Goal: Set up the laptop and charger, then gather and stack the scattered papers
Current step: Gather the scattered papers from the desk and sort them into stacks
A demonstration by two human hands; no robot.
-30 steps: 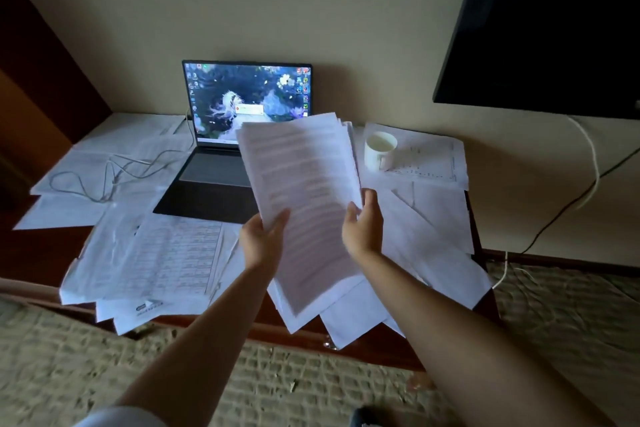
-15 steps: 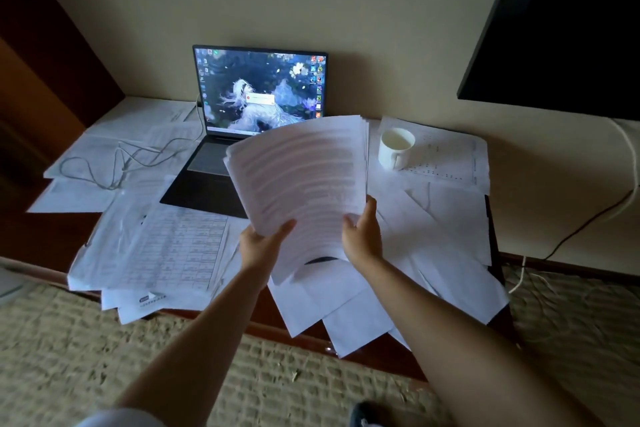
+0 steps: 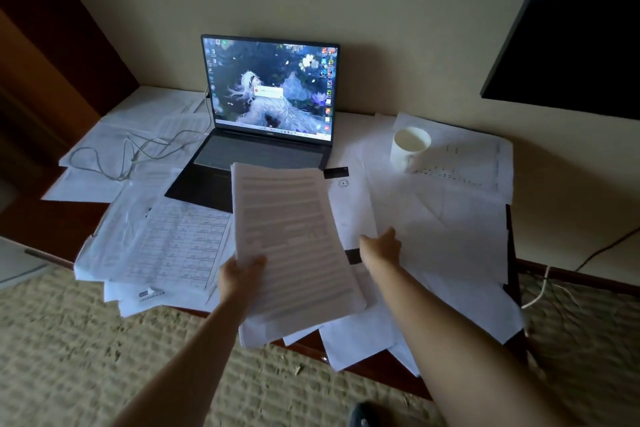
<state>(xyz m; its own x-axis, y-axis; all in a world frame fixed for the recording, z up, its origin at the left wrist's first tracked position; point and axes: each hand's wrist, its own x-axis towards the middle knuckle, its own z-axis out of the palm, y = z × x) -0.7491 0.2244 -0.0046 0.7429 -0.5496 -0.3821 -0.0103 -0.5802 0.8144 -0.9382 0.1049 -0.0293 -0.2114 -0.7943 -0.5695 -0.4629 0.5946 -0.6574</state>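
Left hand (image 3: 242,274) grips paper stack (image 3: 294,236); right hand (image 3: 381,248), fingers spread, presses loose sheets (image 3: 450,236) toward table's right edge (nearer hand).

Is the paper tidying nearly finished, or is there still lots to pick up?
Done: the laptop is open and lit, with its charger cable plugged into its side. In hand: the left hand grips a stack of papers, and the right hand reaches to loose sheets. Left: lots; the table sheets and those under the cup.

dim room, glowing laptop screen (image 3: 270,87), soft blur, wide-angle edge warp
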